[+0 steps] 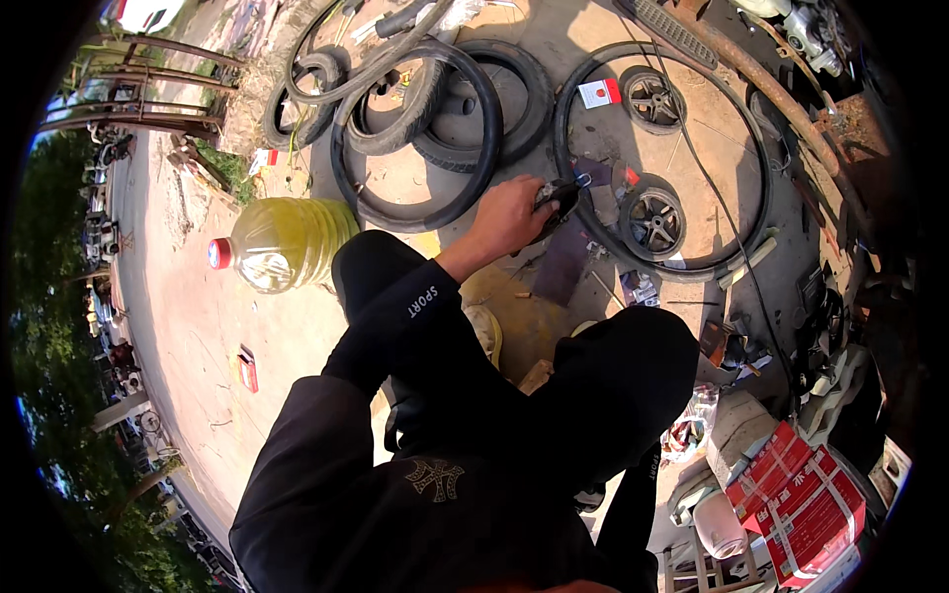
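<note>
My left hand (507, 219) reaches out past my left knee, its fingers closed around a small black object (560, 201) whose kind I cannot make out. Just beyond it lies a thin black bicycle-size tyre (585, 219) with two small spoked wheels (655, 221) inside its ring. A dark flat sheet (563, 265) is on the ground below the held object. To the left of my hand a smooth black ring like an inner tube (491, 138) overlaps several thicker tyres (539, 94). My right sleeve (628, 514) hangs beside my right leg; the hand itself is out of sight.
A big clear bottle of yellow liquid (301, 242) with a red cap lies by my left knee. A small red box (247, 369) is on the ground at left. Red strapped cartons (801, 504) stand at lower right. A dark cable (727, 212) crosses the right side.
</note>
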{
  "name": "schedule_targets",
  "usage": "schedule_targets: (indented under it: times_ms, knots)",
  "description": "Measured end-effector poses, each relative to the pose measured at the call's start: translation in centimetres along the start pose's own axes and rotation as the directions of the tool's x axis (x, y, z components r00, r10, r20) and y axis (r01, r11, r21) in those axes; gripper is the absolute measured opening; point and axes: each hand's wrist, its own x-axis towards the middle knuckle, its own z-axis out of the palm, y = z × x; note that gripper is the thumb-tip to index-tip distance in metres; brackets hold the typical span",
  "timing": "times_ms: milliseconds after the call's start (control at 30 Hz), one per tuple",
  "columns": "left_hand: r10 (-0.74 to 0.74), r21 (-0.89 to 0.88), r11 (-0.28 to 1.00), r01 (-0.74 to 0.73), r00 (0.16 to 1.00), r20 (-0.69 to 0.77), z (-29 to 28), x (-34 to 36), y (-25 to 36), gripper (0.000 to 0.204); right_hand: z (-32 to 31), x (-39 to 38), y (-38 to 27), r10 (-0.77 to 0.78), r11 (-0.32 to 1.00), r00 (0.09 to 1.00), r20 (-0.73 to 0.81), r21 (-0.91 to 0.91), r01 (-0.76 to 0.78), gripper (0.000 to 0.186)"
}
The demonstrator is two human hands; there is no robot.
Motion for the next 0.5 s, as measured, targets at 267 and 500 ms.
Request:
schedule_targets:
  times_ms: [267,500]
  knots:
    - [0.141,-0.163,0.967,-0.194,0.947,-0.289,-3.0,-0.7,5.8,0.025,2.6,1.6,-31.4,-0.632,0.763,0.727,0.269,0.05,0.645,0.056]
    - [0.151,-0.221,0.939,-0.264,0.893,-0.425,-5.5,-1.3,7.5,0.026,6.3,-2.2,-44.7,-0.685,0.685,0.557,0.47,0.154,0.712,0.03]
